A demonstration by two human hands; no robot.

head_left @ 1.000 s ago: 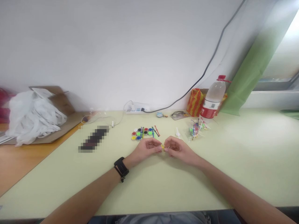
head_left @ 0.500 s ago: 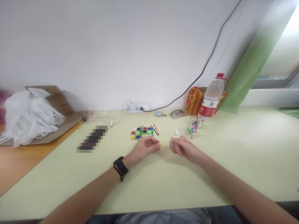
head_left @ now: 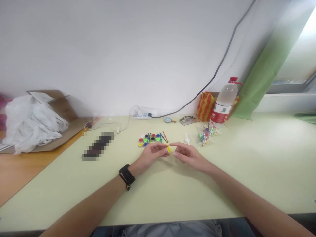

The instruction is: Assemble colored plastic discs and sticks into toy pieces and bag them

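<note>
Between the thumb and fingers of my left hand [head_left: 151, 156] is a small round yellow plastic piece [head_left: 169, 149]. My right hand [head_left: 191, 157] is close by on the right, thumb and index finger apart, the index tip at the top edge of the yellow piece. Whether that tip touches it I cannot tell. Behind my left hand lie several small coloured discs [head_left: 153, 139] in rows, partly hidden by it. Thin coloured plastic sticks [head_left: 163, 136] lie among and beside them. Beyond my right hand are a white plastic piece [head_left: 187, 139] and a clear bag of coloured parts [head_left: 206, 135].
A large bottle [head_left: 224, 103] and a striped red-yellow bag [head_left: 205, 107] stand at the back right. A power strip [head_left: 142, 115] lies against the wall. On the left are a pixelated dark object [head_left: 98, 146] and white plastic bags [head_left: 32, 121] on cardboard.
My right hand has moved left towards the yellow piece, and its thumb and index finger have spread. The yellow piece in my left hand has risen slightly and shows more.
</note>
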